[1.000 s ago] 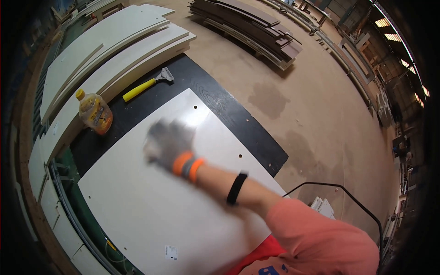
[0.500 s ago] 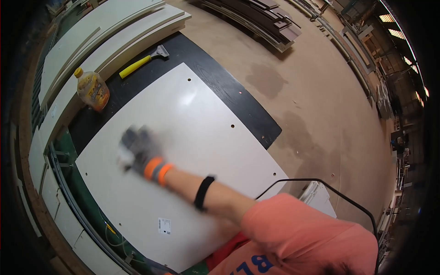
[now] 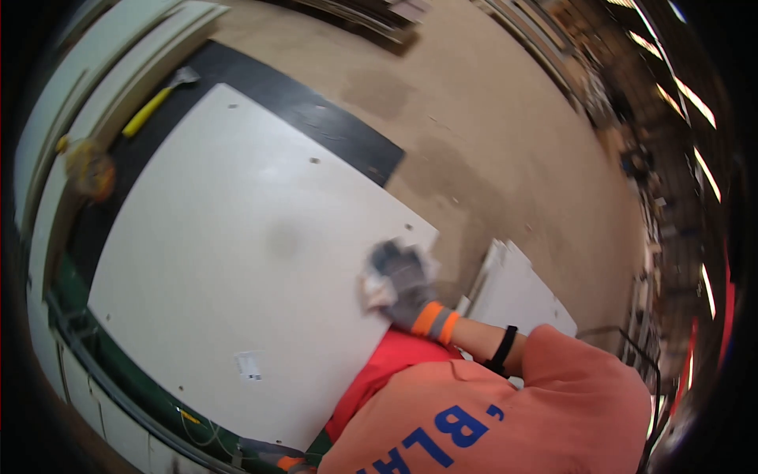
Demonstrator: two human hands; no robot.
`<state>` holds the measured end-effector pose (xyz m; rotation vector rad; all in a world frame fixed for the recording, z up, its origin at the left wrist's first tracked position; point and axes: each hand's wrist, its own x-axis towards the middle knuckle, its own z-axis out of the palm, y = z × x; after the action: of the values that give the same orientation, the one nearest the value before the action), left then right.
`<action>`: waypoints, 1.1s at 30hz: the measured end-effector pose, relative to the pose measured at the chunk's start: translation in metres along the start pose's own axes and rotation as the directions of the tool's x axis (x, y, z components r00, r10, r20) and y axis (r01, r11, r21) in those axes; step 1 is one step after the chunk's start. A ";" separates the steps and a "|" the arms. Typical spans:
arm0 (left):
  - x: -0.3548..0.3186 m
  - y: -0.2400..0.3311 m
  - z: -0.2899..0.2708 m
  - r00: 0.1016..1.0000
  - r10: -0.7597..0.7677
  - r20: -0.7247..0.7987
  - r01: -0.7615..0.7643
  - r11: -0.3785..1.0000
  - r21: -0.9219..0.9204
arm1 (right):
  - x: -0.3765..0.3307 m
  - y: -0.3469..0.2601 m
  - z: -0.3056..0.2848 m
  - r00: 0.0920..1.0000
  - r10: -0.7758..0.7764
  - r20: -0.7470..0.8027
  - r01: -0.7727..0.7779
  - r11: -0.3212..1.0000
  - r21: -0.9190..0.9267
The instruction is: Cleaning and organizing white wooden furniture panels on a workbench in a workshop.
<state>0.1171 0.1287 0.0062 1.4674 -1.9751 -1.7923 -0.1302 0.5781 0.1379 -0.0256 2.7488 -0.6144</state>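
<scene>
One large white board [image 3: 237, 261] fills the middle of the view, laid flat on a black mat [image 3: 316, 107] over a dusty concrete floor [image 3: 505, 126]; small drill holes are dotted along its edges and a small pale sticker [image 3: 250, 364] is seen near its lower edge. Beyond the mat, at the left rim, long white panels [image 3: 87, 79] are stacked side by side. More white boards [image 3: 517, 292] are leaned or piled just right of the big board's near corner. An orange shirt fills the lower right, and from it the right hand [image 3: 404, 286] is stretched out in a grey glove with an orange cuff, a black band being worn on the wrist behind it. The gloved hand is pressed onto the board's right corner, and a pale crumpled cloth [image 3: 377, 289] is bunched under the fingers, at the hand's left side and touching the board; the fingers are curled over the cloth, though blur hides how tightly it is gripped. A yellow-handled hammer [image 3: 158, 101] is laid on the mat near the board's far corner, well apart from the hand. A blurred yellow bottle [image 3: 88, 170] is stood at the mat's left edge. The left hand is not seen.
</scene>
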 end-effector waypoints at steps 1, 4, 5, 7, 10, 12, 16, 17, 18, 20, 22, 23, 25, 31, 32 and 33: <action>0.002 -0.003 -0.001 0.999 -0.016 0.029 0.016 1.000 0.016 | -0.013 -0.037 -0.005 0.971 -0.188 0.147 0.224 0.928 -0.297; 0.008 -0.007 0.022 0.988 -0.052 0.145 0.048 0.998 0.034 | -0.028 -0.028 -0.004 0.738 -0.647 0.191 0.672 0.730 -0.126; 0.008 -0.006 0.024 0.984 -0.057 0.167 0.051 0.998 0.040 | -0.019 -0.012 -0.007 0.816 -0.573 0.076 0.578 0.810 -0.105; 0.011 -0.001 0.020 0.983 -0.052 0.177 0.046 0.998 0.042 | 0.011 0.019 -0.033 0.940 -0.329 -0.092 0.315 0.939 -0.142; 0.014 0.009 0.009 0.986 -0.034 0.164 0.031 0.999 0.018 | 0.032 0.062 -0.041 0.898 -0.220 -0.381 0.076 0.931 -0.358; 0.011 0.010 -0.003 0.995 -0.018 0.103 0.021 0.999 -0.031 | 0.013 0.041 -0.028 0.939 -0.259 -0.228 0.156 0.908 -0.388; 0.008 0.013 -0.007 1.000 0.007 -0.005 -0.008 0.988 -0.152 | -0.025 0.002 -0.017 0.800 -0.570 0.187 0.600 0.747 -0.286; 0.008 0.017 0.004 0.999 -0.035 0.006 0.035 0.939 -0.343 | -0.021 0.004 -0.023 0.783 -0.593 0.187 0.621 0.728 -0.290; -0.001 0.033 0.013 0.999 -0.028 -0.027 0.016 0.929 -0.369 | -0.011 0.001 -0.030 0.731 -0.645 0.222 0.682 0.681 -0.268; -0.020 0.061 0.030 0.994 -0.065 -0.084 0.013 0.857 -0.516 | 0.015 -0.011 -0.041 0.650 -0.714 0.262 0.760 0.602 -0.245; -0.005 0.012 -0.013 0.967 0.059 -0.248 -0.171 0.874 -0.455 | 0.052 -0.034 -0.053 0.548 -0.784 0.292 0.837 0.510 -0.199; -0.002 -0.006 -0.025 0.912 0.182 -0.367 -0.317 0.881 -0.352 | 0.076 -0.046 -0.052 0.479 -0.824 0.302 0.877 0.443 -0.183; -0.051 0.040 0.019 0.746 0.418 -0.518 -0.423 0.899 0.117 | 0.123 -0.052 -0.058 0.455 -0.835 0.308 0.889 0.410 -0.204; -0.130 0.048 0.095 0.539 0.631 -0.558 -0.192 0.737 0.648 | 0.318 -0.140 -0.036 0.497 -0.864 0.080 0.831 0.448 -0.330; -0.144 0.049 0.123 0.506 0.640 -0.579 -0.124 0.718 0.685 | 0.352 -0.156 -0.043 0.545 -0.835 0.082 0.799 0.487 -0.352; -0.155 0.053 0.153 0.477 0.651 -0.590 -0.062 0.695 0.716 | 0.388 -0.159 -0.043 0.521 -0.852 0.047 0.788 0.459 -0.411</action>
<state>0.0733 0.3353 0.0813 1.3846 -2.0837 -0.0768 -0.5202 0.4180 0.1216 -1.5738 2.8182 -0.2402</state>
